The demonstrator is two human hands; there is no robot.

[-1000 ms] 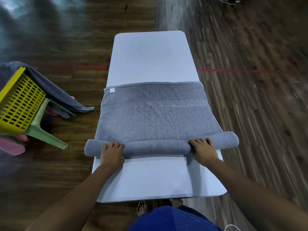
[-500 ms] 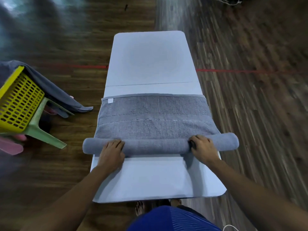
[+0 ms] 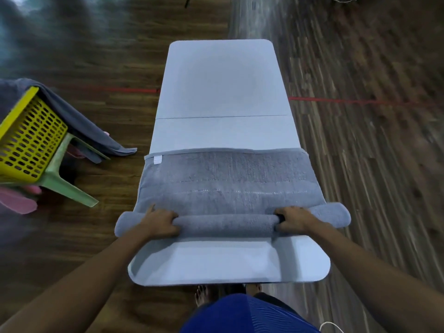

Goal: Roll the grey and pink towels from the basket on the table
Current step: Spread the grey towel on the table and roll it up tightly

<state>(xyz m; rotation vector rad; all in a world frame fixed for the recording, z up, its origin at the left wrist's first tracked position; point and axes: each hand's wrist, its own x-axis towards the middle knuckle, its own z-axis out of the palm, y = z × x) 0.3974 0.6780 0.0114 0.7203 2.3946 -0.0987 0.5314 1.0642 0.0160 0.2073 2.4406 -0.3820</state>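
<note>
A grey towel [image 3: 228, 179] lies across the near half of the white table [image 3: 221, 80], its near end wound into a thick roll [image 3: 225, 224] that overhangs both table sides. My left hand [image 3: 159, 223] grips the roll near its left end, fingers curled over it. My right hand [image 3: 294, 219] grips the roll near its right end in the same way. At the far left a yellow basket [image 3: 26, 140] sits on a green stool [image 3: 62, 174], with a dark grey towel [image 3: 79, 126] draped over it and a pink towel [image 3: 16, 203] hanging below.
The table's far half and a strip at its near edge [image 3: 228, 265] are bare. Dark wooden floor surrounds the table, with a red line [image 3: 336, 100] running across it. My bare feet [image 3: 204, 294] stand under the near edge.
The towel's far edge has slid toward me along the table, so the flat part is shorter and the roll thicker. Both hands went from flat on the roll to curled over it.
</note>
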